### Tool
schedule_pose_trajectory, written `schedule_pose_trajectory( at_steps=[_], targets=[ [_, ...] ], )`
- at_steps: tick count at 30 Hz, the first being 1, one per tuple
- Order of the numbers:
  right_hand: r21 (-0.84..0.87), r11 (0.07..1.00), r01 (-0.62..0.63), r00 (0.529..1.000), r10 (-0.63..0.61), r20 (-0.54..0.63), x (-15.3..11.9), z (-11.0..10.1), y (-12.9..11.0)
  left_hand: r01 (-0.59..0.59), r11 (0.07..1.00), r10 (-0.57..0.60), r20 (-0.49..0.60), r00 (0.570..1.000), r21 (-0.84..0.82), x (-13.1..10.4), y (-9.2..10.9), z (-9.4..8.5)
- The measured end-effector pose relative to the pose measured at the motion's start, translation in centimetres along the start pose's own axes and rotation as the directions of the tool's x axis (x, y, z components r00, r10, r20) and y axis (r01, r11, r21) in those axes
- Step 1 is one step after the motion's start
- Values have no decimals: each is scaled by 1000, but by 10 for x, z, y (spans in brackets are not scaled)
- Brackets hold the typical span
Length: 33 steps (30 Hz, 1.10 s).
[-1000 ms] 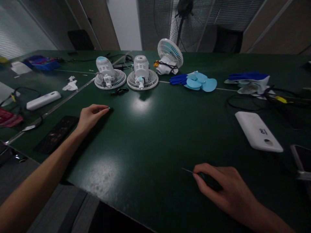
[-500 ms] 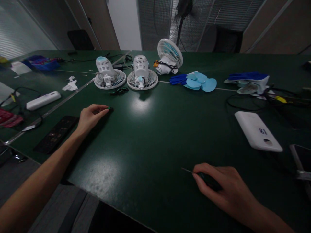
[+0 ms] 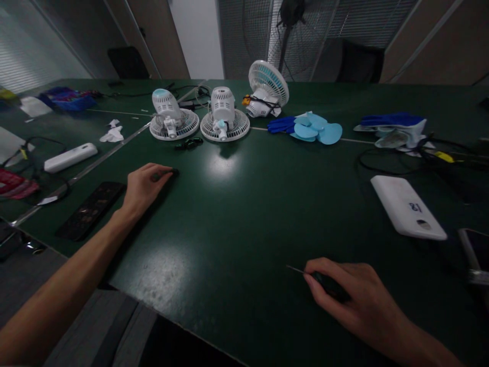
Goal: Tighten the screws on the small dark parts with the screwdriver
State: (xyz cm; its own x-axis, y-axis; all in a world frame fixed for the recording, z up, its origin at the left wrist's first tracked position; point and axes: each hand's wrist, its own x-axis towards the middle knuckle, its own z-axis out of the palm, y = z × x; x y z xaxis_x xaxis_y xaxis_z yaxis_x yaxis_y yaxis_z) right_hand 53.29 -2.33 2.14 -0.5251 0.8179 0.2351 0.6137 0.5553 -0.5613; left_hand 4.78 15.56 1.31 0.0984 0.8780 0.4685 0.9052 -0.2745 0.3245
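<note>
My right hand (image 3: 346, 290) is wrapped round the dark handle of a screwdriver (image 3: 329, 286), whose thin shaft points left just above the green table (image 3: 237, 219). At the left, my left hand (image 3: 147, 184) pinches a small dark piece (image 3: 174, 172) at the tabletop between thumb and fingertips; its kind is too small to make out. Beyond that hand lies a small dark bundle (image 3: 189, 143). Two white fans lie face down behind it, the left fan (image 3: 168, 109) and the middle fan (image 3: 223, 109).
A third fan (image 3: 267, 86) leans farther back. Light-blue fan blades (image 3: 317, 128) rest against blue gloves (image 3: 280, 125). More gloves (image 3: 393, 122), cables and a white power bank (image 3: 408, 206) are at the right. A black tray (image 3: 91, 210) and a white bar (image 3: 71, 157) lie at the left.
The whole view has shifted very slightly. The fingers of my left hand have barely moved on the small dark piece; my right hand keeps the screwdriver in the same place.
</note>
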Motion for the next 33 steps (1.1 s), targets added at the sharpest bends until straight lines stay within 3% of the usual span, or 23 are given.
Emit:
schedule_pose_trajectory(
  at_steps=[5, 12, 22, 33],
  targets=[
    [-15, 1000, -14, 1000, 15, 19, 0, -1, 0, -48, 997, 47, 14, 999, 64, 0, 0, 2],
    [-12, 1000, -4, 1000, 4, 21, -1, -2, 0, -6, 995, -2, 83, 997, 99, 1, 5, -2],
    [-19, 1000, -25, 998, 26, 58, -3, 1, 2, 65, 994, -69, 38, 997, 83, 0, 1, 3],
    [-21, 1000, -3, 999, 4, 35, -1, 0, 2, 38, 998, -40, 50, 998, 51, 1, 5, 1]
  ],
)
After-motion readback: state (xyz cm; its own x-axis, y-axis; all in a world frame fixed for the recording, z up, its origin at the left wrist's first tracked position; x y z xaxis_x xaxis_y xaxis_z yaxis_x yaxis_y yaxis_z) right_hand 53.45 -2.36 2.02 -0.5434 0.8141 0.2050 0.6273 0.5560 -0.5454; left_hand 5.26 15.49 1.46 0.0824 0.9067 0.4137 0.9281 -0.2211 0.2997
